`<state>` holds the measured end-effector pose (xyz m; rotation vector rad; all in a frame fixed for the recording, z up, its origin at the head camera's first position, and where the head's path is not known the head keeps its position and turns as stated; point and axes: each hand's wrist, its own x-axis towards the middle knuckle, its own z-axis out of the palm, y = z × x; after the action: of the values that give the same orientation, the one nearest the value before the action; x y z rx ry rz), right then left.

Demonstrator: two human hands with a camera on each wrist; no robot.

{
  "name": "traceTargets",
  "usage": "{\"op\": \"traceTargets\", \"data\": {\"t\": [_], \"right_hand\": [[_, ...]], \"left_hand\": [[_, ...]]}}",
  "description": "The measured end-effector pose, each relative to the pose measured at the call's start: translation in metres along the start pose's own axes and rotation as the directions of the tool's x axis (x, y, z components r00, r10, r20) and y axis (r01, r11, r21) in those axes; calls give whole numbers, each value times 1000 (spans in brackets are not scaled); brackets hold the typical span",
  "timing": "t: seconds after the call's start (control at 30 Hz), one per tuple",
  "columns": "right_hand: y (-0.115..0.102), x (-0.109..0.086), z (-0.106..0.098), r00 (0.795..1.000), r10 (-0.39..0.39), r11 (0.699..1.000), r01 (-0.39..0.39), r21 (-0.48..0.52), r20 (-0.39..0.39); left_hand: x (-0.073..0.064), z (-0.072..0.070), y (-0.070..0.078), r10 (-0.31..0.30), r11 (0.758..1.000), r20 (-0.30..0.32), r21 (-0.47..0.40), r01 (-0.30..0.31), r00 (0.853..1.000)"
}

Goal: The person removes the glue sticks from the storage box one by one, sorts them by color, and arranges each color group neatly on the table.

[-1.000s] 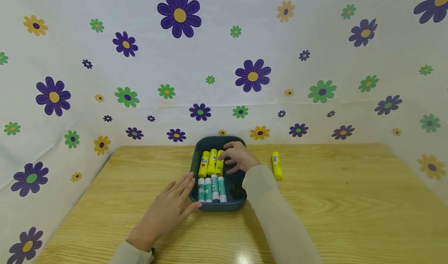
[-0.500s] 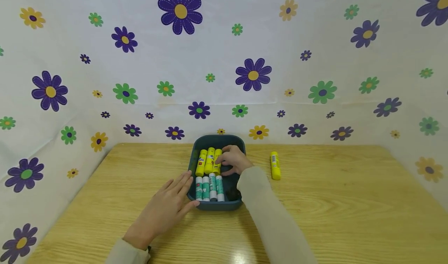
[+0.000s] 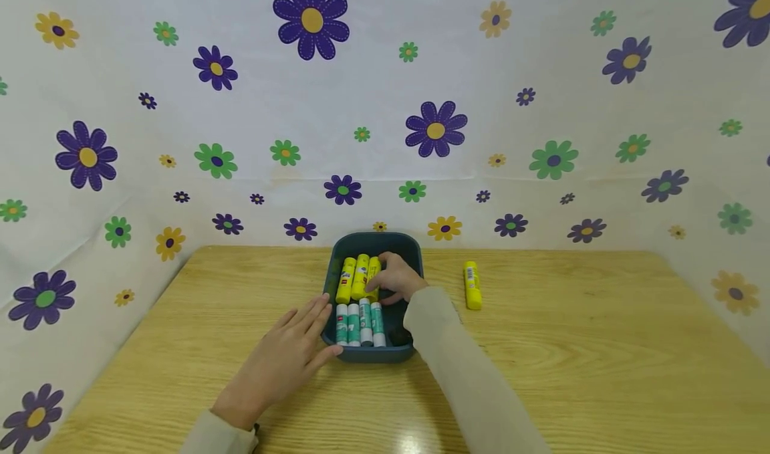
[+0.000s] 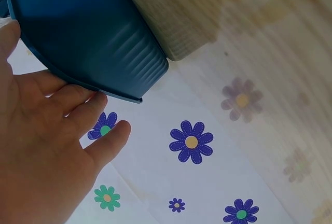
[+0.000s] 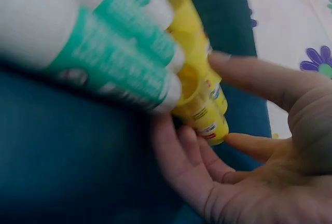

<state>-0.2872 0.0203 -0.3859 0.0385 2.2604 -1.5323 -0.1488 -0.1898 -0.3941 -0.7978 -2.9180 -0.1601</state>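
Note:
Glue sticks lie in two rows inside a dark blue plastic bin (image 3: 377,355). My right hand (image 3: 400,277) reaches into its far half, thumb and fingers around the rightmost yellow glue stick (image 5: 205,117). Two more yellow glue sticks (image 3: 345,281) lie to the left, against it. Nearer to me is the row of white-and-green glue sticks (image 3: 353,325); in the right wrist view a white-and-green glue stick (image 5: 111,68) looms large. Straight fingers of my left hand (image 3: 283,357) rest on the bin's left rim; the left wrist view shows them touching the rim from outside.
One yellow glue stick (image 3: 472,285) lies alone on the wooden table (image 3: 589,347), right of the bin. A small dark object (image 3: 400,336) sits in the bin's near right corner. A flower-print cloth (image 3: 385,93) stands behind the table.
My right hand has come down and left onto the rightmost yellow glue stick, its fingers closing in around it. The left hand stays at the rim; the head view has shifted slightly.

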Motion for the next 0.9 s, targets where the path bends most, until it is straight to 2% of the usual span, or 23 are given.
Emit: {"op": "traceTargets", "data": {"t": [0.2, 0.53, 0.73, 0.9], "right_hand": [[-1, 2, 4, 999, -11, 992, 7, -128, -35], [-2, -1, 2, 1000, 3, 993, 0, -122, 22], [-2, -1, 4, 1000, 2, 994, -2, -112, 3], [-3, -1, 10, 1000, -20, 982, 16, -187, -23]], "left_hand": [[0, -2, 1, -3, 1000, 8, -7, 3, 1000], [0, -1, 1, -6, 1000, 9, -9, 6, 1000], [0, 0, 1, -5, 1000, 8, -7, 5, 1000], [0, 0, 1, 2, 1000, -1, -6, -2, 1000]]}}
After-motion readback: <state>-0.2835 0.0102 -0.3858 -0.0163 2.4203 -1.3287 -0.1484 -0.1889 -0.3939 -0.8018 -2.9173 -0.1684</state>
